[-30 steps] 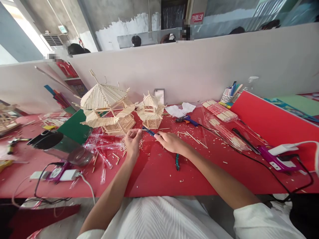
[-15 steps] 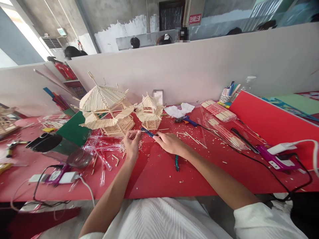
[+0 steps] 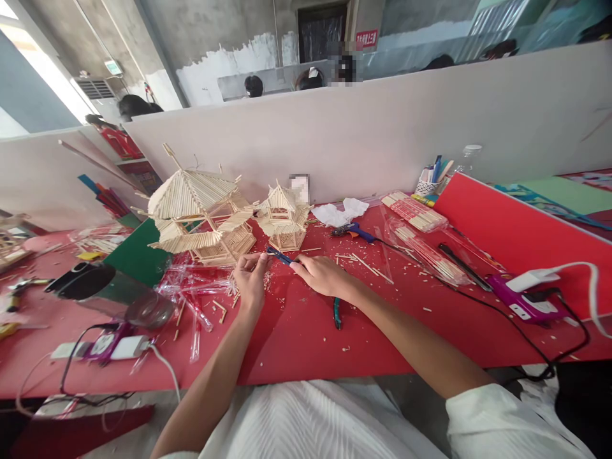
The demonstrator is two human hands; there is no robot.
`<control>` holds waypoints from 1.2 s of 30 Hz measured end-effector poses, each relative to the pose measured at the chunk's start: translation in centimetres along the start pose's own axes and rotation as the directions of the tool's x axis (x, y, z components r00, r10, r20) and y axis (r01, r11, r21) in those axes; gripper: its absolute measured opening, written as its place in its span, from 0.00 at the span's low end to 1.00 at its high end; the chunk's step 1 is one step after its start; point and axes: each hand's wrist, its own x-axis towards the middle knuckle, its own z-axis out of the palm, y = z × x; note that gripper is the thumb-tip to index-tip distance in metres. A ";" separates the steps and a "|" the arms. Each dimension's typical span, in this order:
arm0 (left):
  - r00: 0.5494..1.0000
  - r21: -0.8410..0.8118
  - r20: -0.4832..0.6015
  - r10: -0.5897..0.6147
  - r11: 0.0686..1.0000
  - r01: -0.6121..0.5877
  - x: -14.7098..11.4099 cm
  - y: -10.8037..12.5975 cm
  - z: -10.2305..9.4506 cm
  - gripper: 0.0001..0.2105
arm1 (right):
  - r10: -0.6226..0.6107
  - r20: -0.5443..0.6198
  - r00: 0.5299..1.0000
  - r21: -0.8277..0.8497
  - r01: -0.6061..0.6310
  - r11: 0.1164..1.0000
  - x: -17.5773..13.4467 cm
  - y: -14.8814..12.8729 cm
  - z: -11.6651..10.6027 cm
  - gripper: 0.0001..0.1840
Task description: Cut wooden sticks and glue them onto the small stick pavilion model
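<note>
My right hand point(image 3: 318, 274) is closed round the handles of dark blue cutting pliers point(image 3: 280, 256), whose jaws point left. Facing it, my left hand point(image 3: 250, 274) pinches a thin wooden stick, mostly hidden by the fingers, at the jaws. Just beyond the pliers stands a small pavilion model point(image 3: 284, 220) built of pale sticks. A larger stick pavilion point(image 3: 198, 220) with a pointed roof is to its left. Cut bits of stick lie scattered beneath my hands. Green-handled pliers point(image 3: 337, 312) lie on the red tabletop point(image 3: 306, 350) near my right wrist.
A blue glue gun point(image 3: 356, 232) with a black cord lies behind my right hand. Bundled sticks point(image 3: 415, 211) and a purple power strip point(image 3: 523, 303) are to the right. On the left are a tipped clear bottle point(image 3: 119, 296), plastic wrappers point(image 3: 196, 287) and another power strip point(image 3: 108, 344).
The whole view has shifted slightly left as the camera turned. Both hands keep their hold, and the pliers stay at the left fingertips.
</note>
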 end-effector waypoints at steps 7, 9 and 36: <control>1.000 -0.005 0.001 0.007 1.000 -0.007 0.2 -0.3 -0.3 0.17 | -0.024 -0.025 0.999 -0.026 0.024 0.999 0.0 -0.1 0.2 0.28; 1.000 -0.012 0.004 0.003 1.000 -0.003 0.2 -0.3 -0.3 0.17 | -0.026 -0.034 0.999 -0.052 0.024 0.998 0.1 -0.1 0.3 0.27; 0.999 0.057 0.050 0.014 0.998 -0.017 1.0 -0.3 -1.1 0.18 | -0.030 0.024 0.999 -0.073 0.031 0.997 0.3 -0.2 0.3 0.29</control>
